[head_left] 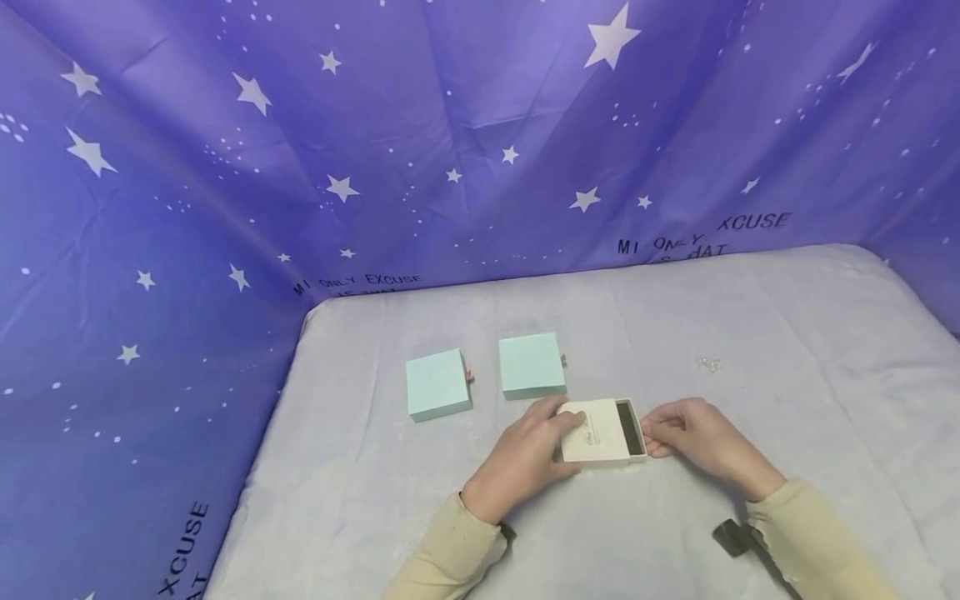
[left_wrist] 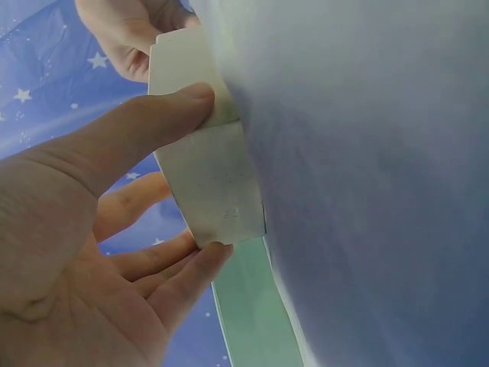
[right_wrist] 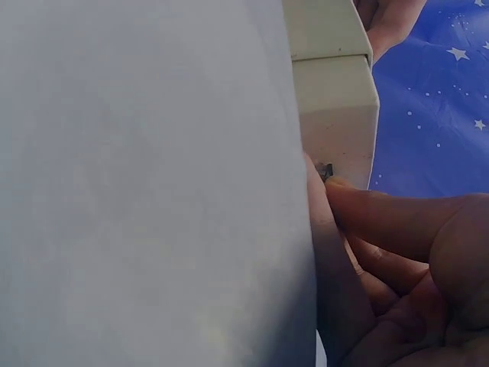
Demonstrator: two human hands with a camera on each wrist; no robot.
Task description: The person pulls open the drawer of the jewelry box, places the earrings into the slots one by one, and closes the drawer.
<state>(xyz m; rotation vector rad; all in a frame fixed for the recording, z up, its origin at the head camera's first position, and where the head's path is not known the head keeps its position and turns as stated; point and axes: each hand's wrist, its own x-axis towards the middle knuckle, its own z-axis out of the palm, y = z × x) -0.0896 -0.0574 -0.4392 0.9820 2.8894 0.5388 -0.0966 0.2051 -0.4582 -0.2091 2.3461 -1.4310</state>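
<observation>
A person's left hand (head_left: 520, 447) holds the cream box (head_left: 606, 435) from nine o'clock; at three, where its drawer (head_left: 632, 430) juts out, the right hand (head_left: 699, 435) pinches a dark tab (right_wrist: 328, 170).

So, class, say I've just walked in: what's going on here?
A person's left hand grips a cream box, while the right hand pinches what looks like a dark tab at the end of its drawer, which stands partly open. Farther back, one mint box and a second mint box lie closed; tiny clear pieces lie to the right.
</observation>
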